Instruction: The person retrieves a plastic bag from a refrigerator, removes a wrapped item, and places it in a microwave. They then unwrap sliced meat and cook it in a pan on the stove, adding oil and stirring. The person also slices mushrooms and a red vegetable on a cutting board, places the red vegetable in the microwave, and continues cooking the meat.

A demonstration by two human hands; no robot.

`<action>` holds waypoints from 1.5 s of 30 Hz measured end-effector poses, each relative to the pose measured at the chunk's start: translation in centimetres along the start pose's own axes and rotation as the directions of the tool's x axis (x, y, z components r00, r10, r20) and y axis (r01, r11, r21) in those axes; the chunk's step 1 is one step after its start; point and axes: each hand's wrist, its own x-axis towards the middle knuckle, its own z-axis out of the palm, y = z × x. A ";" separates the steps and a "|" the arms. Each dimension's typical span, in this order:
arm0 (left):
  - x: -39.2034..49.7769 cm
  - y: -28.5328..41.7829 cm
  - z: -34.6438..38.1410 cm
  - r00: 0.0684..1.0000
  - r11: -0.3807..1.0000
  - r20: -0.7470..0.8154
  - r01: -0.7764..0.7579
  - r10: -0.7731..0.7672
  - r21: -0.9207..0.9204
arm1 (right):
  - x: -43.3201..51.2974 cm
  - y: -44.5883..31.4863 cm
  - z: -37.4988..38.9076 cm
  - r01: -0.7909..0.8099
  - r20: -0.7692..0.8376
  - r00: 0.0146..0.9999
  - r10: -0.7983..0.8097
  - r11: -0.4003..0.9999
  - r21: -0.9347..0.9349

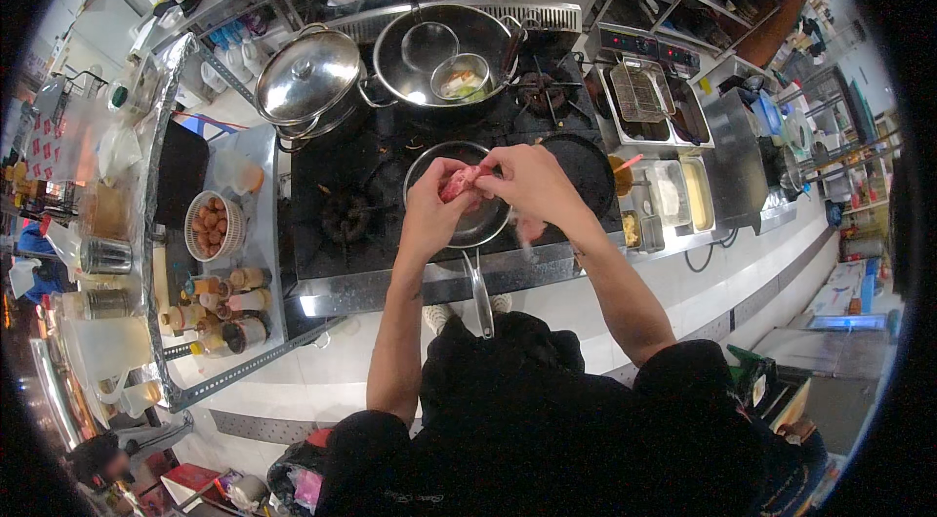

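Note:
Both of my hands are over a small frying pan (479, 233) on the front of the stove, its metal handle (479, 297) pointing at my body. Between them is a piece of raw pinkish-red meat (457, 184). My left hand (428, 206) holds its left part in curled fingers. With thumb and fingertips, my right hand (534, 176) pinches the meat's right end. A blurred pink piece (528, 228), perhaps more meat, shows below my right hand, beside the pan's rim; what supports it is unclear. The pan's far inside is partly hidden by my hands.
Behind the pan stand a large wok (395, 70) with a strainer and bowl inside, and a lidded pot (307, 77). A flat black pan (585, 165) sits right, before fryers (644, 103) and food containers (670, 191). Leftward are an egg basket (212, 224) and several bottles (249, 299).

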 end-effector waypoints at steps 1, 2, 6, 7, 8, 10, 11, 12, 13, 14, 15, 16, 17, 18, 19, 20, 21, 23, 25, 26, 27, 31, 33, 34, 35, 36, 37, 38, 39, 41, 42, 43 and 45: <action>0.1 0.3 -0.2 1.000 0.999 -0.001 -0.016 0.016 0.040 | 0.3 0.0 0.3 0.032 0.006 0.999 -0.032 0.999 -0.009; 0.3 0.3 -0.4 1.000 0.996 0.003 -0.029 0.029 0.078 | 0.4 0.0 0.3 0.055 0.001 0.998 -0.055 0.998 -0.017; 1.2 -2.9 -1.9 0.997 0.996 -0.015 -0.080 0.079 -0.046 | 0.4 -0.3 0.3 0.129 -0.037 0.991 -0.130 0.991 -0.039; 1.4 -4.2 -2.2 0.999 0.998 -0.035 -0.013 0.011 -0.060 | 0.3 -0.2 0.5 0.043 -0.014 0.999 -0.043 0.999 0.016; 1.6 -5.4 -2.6 0.998 0.996 -0.058 0.017 -0.022 -0.086 | 0.2 -0.1 0.8 -0.027 0.028 0.999 0.025 0.997 0.079; 2.0 -7.9 -2.9 0.988 0.998 -0.145 0.042 -0.048 -0.044 | 0.3 0.4 1.5 -0.080 0.077 0.994 0.073 0.992 0.094; 2.3 -8.9 -3.2 0.986 0.999 -0.166 0.027 -0.023 0.022 | 0.6 0.7 1.9 -0.061 0.076 0.995 0.058 0.997 0.050; 2.5 -9.8 -3.3 0.984 0.995 -0.177 0.045 -0.028 0.090 | 0.9 1.0 2.3 -0.019 0.050 0.999 0.019 1.000 0.013; 2.7 -10.5 -3.5 0.979 0.978 -0.184 0.123 -0.092 0.167 | 1.3 1.3 2.6 0.020 -0.010 1.000 -0.020 0.999 -0.038; 2.9 -11.1 -3.5 0.979 0.958 -0.202 0.073 -0.016 0.277 | 1.7 1.5 2.8 0.083 -0.093 0.992 -0.091 0.992 -0.090; 3.1 -11.6 -3.6 0.976 0.916 -0.217 0.083 0.005 0.393 | 1.9 1.7 2.9 0.101 -0.133 0.984 -0.121 0.983 -0.150; 3.3 -12.0 -3.6 0.968 0.857 -0.249 0.103 0.031 0.505 | 2.1 1.7 2.8 0.142 -0.189 0.968 -0.166 0.981 -0.130; 3.5 -12.5 -3.5 0.965 0.802 -0.255 0.101 0.066 0.589 | 2.2 1.6 2.7 0.145 -0.205 0.965 -0.166 0.983 -0.114; 3.9 -12.9 -3.4 0.954 0.735 -0.278 0.111 0.110 0.669 | 2.1 1.3 2.3 0.084 -0.207 0.973 -0.106 0.990 -0.113; 4.2 -13.5 -3.3 0.938 0.657 -0.286 0.091 0.195 0.748 | 1.9 0.9 1.9 0.099 -0.198 0.974 -0.111 0.993 -0.070; 4.6 -14.0 -3.2 0.933 0.608 -0.268 0.072 0.238 0.790 | 1.6 0.5 1.5 0.048 -0.174 0.983 -0.054 0.998 -0.043; 5.1 -14.5 -3.1 0.918 0.550 -0.233 0.019 0.322 0.835 | 1.4 0.0 1.0 0.056 -0.179 0.982 -0.056 0.998 -0.006; 6.1 -15.2 -3.0 0.938 0.440 -0.171 0.023 0.301 0.898 | 1.1 -0.9 0.1 -0.052 -0.110 0.992 0.067 0.990 0.135; 6.6 -15.2 -3.0 0.982 0.316 -0.182 0.157 0.051 0.936 | 1.1 -1.6 -0.4 -0.051 -0.103 0.992 0.071 0.980 0.191; 6.8 -14.8 -3.0 0.974 0.467 -0.202 0.129 0.108 0.875 | 1.3 -1.8 -0.5 -0.022 -0.125 0.991 0.044 0.985 0.172; 6.8 -14.0 -3.2 0.967 0.590 -0.229 0.122 0.109 0.798 | 1.4 -1.8 -0.5 -0.023 -0.147 0.988 0.047 0.986 0.163; 6.0 -8.6 -3.5 0.977 0.842 -0.185 0.010 0.107 0.539 | 2.1 -0.6 0.4 -0.029 -0.077 0.997 0.029 1.000 -0.001; 5.2 -6.0 -3.8 0.982 0.947 -0.169 -0.026 0.084 0.319 | 1.8 0.3 1.1 -0.001 -0.128 0.992 -0.003 0.999 -0.035; 5.0 -5.2 -3.7 0.982 0.972 -0.160 -0.068 0.105 0.226 | 1.9 0.6 1.6 0.021 -0.129 0.991 -0.029 0.998 -0.063; 5.0 -4.7 -3.7 0.976 0.983 -0.154 -0.136 0.155 0.123 | 2.0 1.0 1.9 0.052 -0.140 0.988 -0.064 0.995 -0.090; 5.1 -4.6 -3.5 0.980 0.980 -0.141 -0.116 0.139 0.162 | 2.1 1.2 2.2 0.082 -0.153 0.983 -0.100 0.990 -0.117; 5.1 -5.1 -3.3 0.975 0.949 -0.162 -0.095 0.149 0.301 | 2.2 1.4 2.4 0.051 -0.111 0.992 -0.065 0.991 -0.122; 5.3 -5.9 -3.1 0.969 0.900 -0.177 -0.083 0.174 0.428 | 2.3 1.5 2.5 0.024 -0.069 0.997 -0.034 0.991 -0.130; 5.6 -7.1 -2.9 0.944 0.830 -0.188 -0.132 0.273 0.542 | 2.3 1.5 2.6 0.020 -0.049 0.998 -0.026 0.991 -0.135; 5.6 -10.3 -2.6 0.967 0.749 -0.168 -0.035 0.194 0.662 | 2.1 1.5 2.4 0.020 0.004 1.000 -0.020 0.987 -0.158; 5.2 -12.2 -2.4 0.967 0.653 -0.148 -0.026 0.209 0.757 | 1.8 1.4 2.1 0.006 0.040 0.999 0.001 0.984 -0.176; 4.9 -14.0 -2.4 0.966 0.545 -0.125 -0.019 0.225 0.838 | 1.4 1.3 1.8 -0.001 0.030 1.000 0.006 0.986 -0.167; 4.7 -17.3 -2.1 0.984 0.414 -0.130 0.067 0.125 0.908 | 0.2 1.2 1.0 -0.070 0.068 0.994 0.083 0.981 -0.180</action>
